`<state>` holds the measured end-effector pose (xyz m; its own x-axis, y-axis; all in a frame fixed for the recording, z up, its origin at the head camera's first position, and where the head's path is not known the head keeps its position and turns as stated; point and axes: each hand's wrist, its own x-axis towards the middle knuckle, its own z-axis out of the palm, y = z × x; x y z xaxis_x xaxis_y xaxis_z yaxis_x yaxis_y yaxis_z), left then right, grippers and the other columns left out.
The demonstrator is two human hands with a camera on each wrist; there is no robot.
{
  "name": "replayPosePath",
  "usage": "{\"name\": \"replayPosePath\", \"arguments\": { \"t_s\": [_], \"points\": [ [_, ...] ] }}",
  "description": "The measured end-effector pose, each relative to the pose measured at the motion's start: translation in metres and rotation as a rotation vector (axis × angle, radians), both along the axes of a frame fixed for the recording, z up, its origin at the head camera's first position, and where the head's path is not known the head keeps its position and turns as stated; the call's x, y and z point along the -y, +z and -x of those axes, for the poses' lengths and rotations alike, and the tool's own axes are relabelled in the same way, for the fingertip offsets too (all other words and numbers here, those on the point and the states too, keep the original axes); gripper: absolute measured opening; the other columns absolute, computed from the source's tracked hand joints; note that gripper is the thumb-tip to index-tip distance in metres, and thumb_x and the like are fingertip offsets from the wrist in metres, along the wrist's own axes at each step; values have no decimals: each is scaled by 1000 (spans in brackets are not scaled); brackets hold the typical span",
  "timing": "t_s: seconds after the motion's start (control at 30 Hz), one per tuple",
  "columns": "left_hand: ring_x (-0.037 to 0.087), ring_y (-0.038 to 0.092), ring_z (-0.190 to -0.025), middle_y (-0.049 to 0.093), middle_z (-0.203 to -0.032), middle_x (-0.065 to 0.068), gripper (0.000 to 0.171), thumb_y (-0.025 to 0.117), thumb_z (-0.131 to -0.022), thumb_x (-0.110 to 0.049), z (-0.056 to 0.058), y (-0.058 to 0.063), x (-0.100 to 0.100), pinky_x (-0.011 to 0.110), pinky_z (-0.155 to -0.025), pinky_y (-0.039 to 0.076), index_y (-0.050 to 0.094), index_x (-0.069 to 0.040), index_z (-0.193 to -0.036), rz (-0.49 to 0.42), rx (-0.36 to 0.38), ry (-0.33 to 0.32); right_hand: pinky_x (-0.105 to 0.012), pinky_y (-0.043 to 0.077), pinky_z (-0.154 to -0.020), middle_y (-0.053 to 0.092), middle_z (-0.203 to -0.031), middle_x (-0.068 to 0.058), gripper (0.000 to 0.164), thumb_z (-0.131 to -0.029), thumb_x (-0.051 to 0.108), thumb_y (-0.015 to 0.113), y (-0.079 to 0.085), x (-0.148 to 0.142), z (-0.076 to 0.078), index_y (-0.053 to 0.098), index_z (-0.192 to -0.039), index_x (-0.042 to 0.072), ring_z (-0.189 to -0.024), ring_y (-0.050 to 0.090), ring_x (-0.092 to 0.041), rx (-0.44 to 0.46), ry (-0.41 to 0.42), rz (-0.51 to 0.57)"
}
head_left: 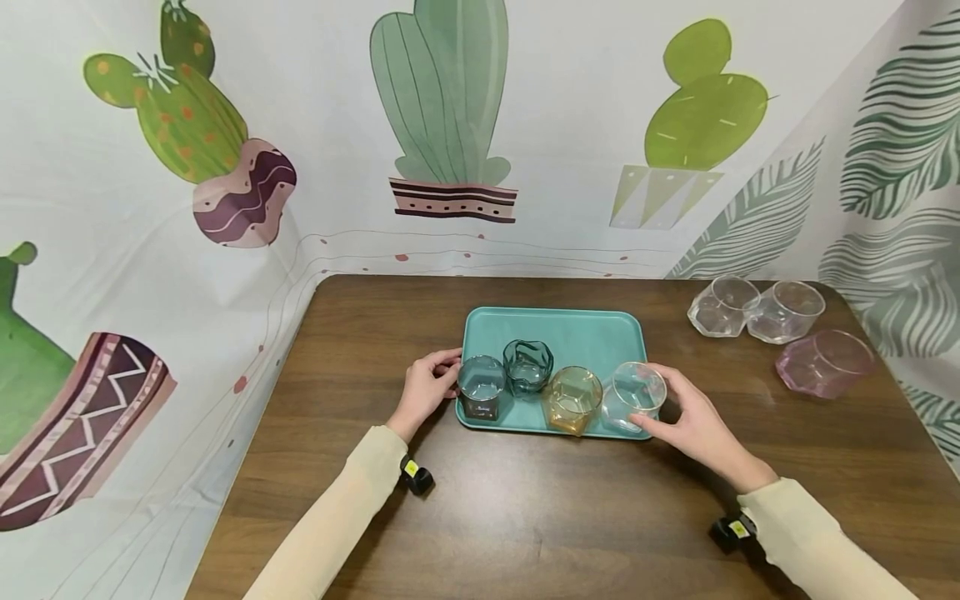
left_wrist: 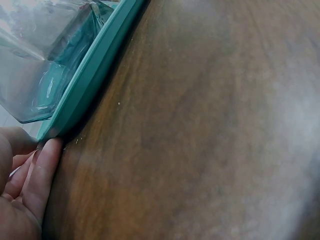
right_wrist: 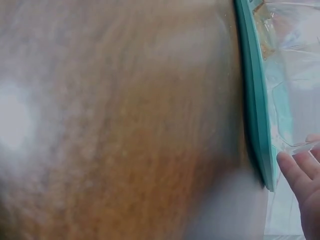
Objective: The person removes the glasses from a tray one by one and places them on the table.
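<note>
A teal tray (head_left: pixel 585 332) lies on the table, bearing a row of glass tumblers. From left to right are a blue-grey glass (head_left: pixel 482 390), a dark green glass (head_left: pixel 528 373) set slightly farther back, an amber glass (head_left: pixel 573 402) and a clear glass (head_left: pixel 628 398). My left hand (head_left: pixel 424 390) pinches the tray's left rim; in the left wrist view the thumb and fingers meet at its corner. At the right end of the tray, my right hand (head_left: pixel 696 423) grips the clear glass, thumb in front and fingers behind. Its base appears to be over the tray; contact is unclear.
Two clear glasses (head_left: pixel 723 307) (head_left: pixel 786 312) stand at the back right of the brown wooden table (head_left: pixel 525 517), with a pink glass (head_left: pixel 823 363) in front of them. Behind the table hangs a cactus-printed cloth (head_left: pixel 322 167).
</note>
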<state>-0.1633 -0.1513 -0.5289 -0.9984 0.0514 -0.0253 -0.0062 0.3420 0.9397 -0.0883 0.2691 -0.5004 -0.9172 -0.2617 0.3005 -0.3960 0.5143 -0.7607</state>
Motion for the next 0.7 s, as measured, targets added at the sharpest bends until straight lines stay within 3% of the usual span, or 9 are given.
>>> {"name": "replayPosePath", "arguments": {
  "t_s": [0.27,0.53,0.7],
  "points": [
    [14,67,-81,72,-105,14,30,69,-99,-5,1,2,0,28,-61,65,74,-7,-128,4,5,-3,-2,42,-99,63,-131,-15,76,-77,-4,90,5,-5,-2,56,-143,7,-119,58,-4,26,-42,49],
    [15,67,-81,72,-105,13,30,69,-99,-5,1,3,0,28,-61,65,74,-7,-129,6,9,-10,-3,45,-97,62,-132,-20,80,-74,-15,86,10,-21,-3,53,-145,1,-116,60,-3,-17,-77,99],
    [14,66,-81,72,-104,13,30,69,-99,-4,1,2,0,28,-61,65,74,-7,-128,5,14,-3,-5,48,-94,63,-133,-9,80,-73,-19,84,12,-33,-2,52,-145,-2,-115,60,-1,-42,-122,108]
  ]
}}
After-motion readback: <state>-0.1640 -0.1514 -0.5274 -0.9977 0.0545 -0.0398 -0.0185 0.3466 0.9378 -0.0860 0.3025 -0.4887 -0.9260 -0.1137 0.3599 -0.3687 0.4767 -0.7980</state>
